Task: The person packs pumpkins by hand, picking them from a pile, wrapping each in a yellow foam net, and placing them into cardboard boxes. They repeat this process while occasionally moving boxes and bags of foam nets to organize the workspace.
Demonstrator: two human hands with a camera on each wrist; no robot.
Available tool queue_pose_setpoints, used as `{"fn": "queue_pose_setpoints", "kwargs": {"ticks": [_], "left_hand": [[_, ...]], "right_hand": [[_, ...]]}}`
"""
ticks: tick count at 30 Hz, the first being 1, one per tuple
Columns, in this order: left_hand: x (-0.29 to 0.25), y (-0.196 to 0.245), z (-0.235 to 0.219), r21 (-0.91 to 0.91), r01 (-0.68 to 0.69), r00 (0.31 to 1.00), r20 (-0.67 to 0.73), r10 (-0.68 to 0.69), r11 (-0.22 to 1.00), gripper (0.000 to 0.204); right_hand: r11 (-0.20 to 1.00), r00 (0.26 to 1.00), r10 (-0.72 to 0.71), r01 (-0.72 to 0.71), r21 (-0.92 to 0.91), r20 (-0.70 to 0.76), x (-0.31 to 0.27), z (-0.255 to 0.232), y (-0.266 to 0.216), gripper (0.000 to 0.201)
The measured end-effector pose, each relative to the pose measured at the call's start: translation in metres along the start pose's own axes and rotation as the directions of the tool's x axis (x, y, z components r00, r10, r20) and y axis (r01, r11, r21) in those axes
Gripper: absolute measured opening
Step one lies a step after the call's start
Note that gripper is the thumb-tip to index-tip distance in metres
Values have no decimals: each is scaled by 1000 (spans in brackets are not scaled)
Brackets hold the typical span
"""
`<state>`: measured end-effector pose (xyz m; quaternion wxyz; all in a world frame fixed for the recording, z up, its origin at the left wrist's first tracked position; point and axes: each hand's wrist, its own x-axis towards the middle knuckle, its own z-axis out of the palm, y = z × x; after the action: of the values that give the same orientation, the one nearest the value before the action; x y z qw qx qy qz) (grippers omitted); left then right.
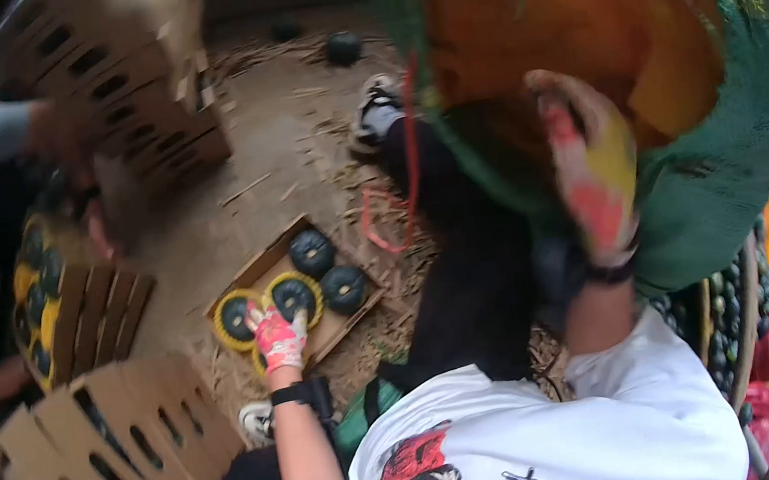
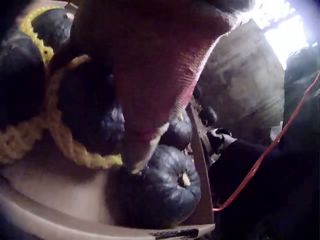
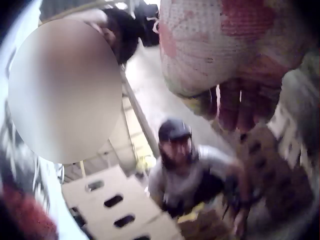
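Note:
My gloved left hand rests with spread fingers over two dark green squashes in yellow foam nets, the left one and the middle one, in a shallow cardboard box. In the left wrist view its straight thumb reaches down beside the netted squash, near a bare squash; the other fingers are mostly hidden. Two bare squashes lie at the box's right side. My gloved right hand is raised before the mouth of a green sack, fingers slightly bent, with nothing visible in it.
Slotted cardboard boxes stand lower left, with more stacked upper left. Another person is beside a box of netted squashes. Loose squashes lie on the straw-strewn floor. A red strap hangs by the sack.

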<state>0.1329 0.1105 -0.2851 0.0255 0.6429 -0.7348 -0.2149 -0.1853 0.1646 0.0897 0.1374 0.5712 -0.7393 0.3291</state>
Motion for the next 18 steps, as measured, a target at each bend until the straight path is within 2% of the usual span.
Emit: {"fn": "queue_pose_setpoints", "kwargs": {"ticks": [1, 2, 3, 4, 5, 7, 10, 12, 14, 15, 16, 18], "left_hand": [[-10, -2, -6, -50, 31, 996, -86, -35, 998, 77], [-19, 0, -18, -24, 123, 989, -74, -125, 992, 76], [-22, -13, -18, -99, 76, 989, -121, -88, 992, 69], [-23, -18, -31, -153, 86, 995, -46, -94, 984, 63], [-26, -23, -33, -249, 88, 991, -79, -111, 964, 58], [-41, -17, -70, -392, 67, 991, -79, -106, 918, 53], [-57, -13, -93, -483, 86, 987, -75, -139, 871, 51], [-66, -8, -107, -484, 44, 990, -95, -102, 874, 52], [-68, -11, -93, -474, -40, 994, -110, -14, 880, 52], [-77, 3, -101, -414, -40, 997, -75, 10, 910, 53], [-83, 8, -109, -382, -33, 999, -17, 28, 923, 53], [-87, 8, -102, -346, -114, 993, -72, 95, 931, 51]], "right_hand": [[962, 988, -60, 95, -255, 143, 0, 17, 57, 28], [930, 956, -58, 157, -333, 287, -7, 41, 105, 29], [924, 919, -9, 158, -347, 394, -14, 63, 143, 29], [919, 904, 8, 161, -359, 427, -19, 83, 170, 30], [922, 904, 8, 159, -353, 428, -18, 98, 188, 31], [934, 919, -16, 154, -322, 395, -6, 125, 204, 33], [948, 939, -44, 147, -283, 340, 27, 174, 221, 36], [951, 953, -47, 134, -280, 298, 50, 206, 223, 38], [958, 963, -45, 117, -262, 267, 58, 226, 229, 40], [970, 968, -27, 85, -227, 249, 54, 233, 246, 41], [979, 971, -25, 72, -193, 240, 53, 234, 253, 42], [996, 974, -20, 41, -85, 227, 44, 228, 275, 44]]}}
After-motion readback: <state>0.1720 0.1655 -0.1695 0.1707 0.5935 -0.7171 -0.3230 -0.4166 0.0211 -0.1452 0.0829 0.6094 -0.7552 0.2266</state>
